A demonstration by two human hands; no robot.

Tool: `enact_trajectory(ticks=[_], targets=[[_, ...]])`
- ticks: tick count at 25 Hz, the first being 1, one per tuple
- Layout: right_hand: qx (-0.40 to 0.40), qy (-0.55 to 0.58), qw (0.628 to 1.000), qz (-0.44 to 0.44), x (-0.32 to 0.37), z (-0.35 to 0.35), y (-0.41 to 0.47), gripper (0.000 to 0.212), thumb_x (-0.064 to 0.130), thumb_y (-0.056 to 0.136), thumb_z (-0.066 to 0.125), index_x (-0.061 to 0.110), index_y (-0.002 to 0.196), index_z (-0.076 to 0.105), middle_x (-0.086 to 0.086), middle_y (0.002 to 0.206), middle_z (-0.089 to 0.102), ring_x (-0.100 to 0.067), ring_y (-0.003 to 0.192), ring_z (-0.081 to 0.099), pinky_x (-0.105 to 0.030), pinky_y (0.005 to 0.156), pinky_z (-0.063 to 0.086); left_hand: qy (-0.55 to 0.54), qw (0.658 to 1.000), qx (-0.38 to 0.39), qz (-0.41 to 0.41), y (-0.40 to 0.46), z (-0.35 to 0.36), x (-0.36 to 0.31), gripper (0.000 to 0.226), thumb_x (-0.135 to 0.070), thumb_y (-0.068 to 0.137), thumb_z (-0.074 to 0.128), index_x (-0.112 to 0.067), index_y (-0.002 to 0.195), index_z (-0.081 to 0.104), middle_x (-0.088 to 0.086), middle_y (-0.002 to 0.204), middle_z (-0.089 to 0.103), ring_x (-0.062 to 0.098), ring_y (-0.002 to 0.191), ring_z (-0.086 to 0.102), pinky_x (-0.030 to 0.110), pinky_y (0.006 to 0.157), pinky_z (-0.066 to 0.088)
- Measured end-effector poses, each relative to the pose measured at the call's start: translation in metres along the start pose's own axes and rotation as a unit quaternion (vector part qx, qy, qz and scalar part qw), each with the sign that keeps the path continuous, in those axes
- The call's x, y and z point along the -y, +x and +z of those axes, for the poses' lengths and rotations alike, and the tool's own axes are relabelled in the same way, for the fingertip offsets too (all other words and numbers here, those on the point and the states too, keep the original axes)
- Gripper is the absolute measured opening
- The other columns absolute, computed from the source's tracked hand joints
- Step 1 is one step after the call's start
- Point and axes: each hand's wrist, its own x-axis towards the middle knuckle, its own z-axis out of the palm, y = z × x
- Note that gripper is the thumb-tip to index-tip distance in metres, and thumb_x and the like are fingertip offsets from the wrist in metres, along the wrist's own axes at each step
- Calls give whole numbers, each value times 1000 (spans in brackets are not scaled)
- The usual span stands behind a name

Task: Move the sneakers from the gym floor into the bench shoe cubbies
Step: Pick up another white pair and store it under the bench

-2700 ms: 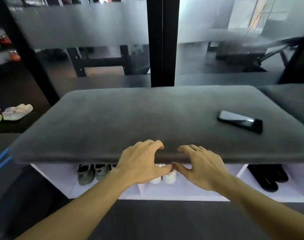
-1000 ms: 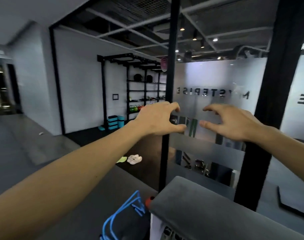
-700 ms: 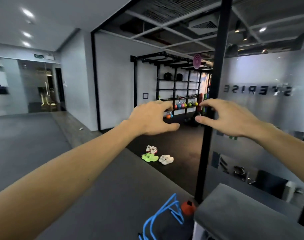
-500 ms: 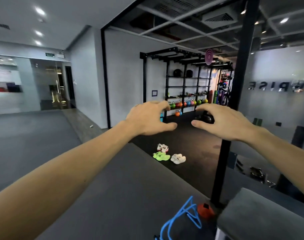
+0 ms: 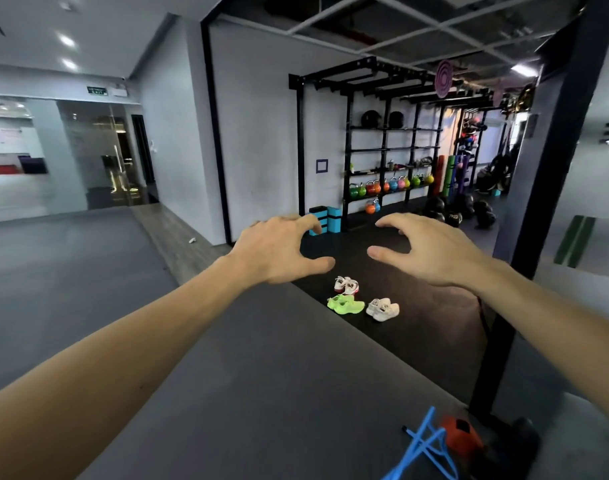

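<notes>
Three sneaker pairs on the dark gym floor: white-red (image 5: 346, 285), neon-green (image 5: 344, 304), white (image 5: 382, 309).

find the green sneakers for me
Head view, centre: the green sneakers lie on the dark floor mat, between the red-and-white pair behind them and the white pair to their right.

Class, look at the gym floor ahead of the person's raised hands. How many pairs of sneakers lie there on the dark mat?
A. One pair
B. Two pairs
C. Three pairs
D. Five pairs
C. Three pairs lie close together on the dark mat: a neon green pair, a white pair to its right, and a white-and-red pair behind them. Both the left hand and the right hand hold nothing.
</notes>
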Motion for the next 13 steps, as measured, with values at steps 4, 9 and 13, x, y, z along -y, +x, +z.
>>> enact_trajectory(ticks=[4,9,13], targets=[[12,1,1000,17,-24,55,91,68,77,78,37,36,132,39,8,138,48,-17,120,49,-41,89,45,4,1000,10,11,90,34,53,63,-75,75,47,-36,125,47,-8,129,55,14,97,53,37,80,40],[18,-25,999,11,-54,102,201,70,77,78,38,35,133,40,7,138,48,-17,120,50,-41,87,45,1,1000,16,24,195,81,114,61,-75,76,47,-35,123,47,-8,125,57,14,95,52,36,77,38],[9,-46,999,15,-85,142,291,68,76,79,38,35,133,40,7,137,49,-16,118,50,-41,86,48,2,999,-10,50,290,120,174,64,-75,76,48,-33,124,46,-7,123,58,16,97,53,37,81,40]])
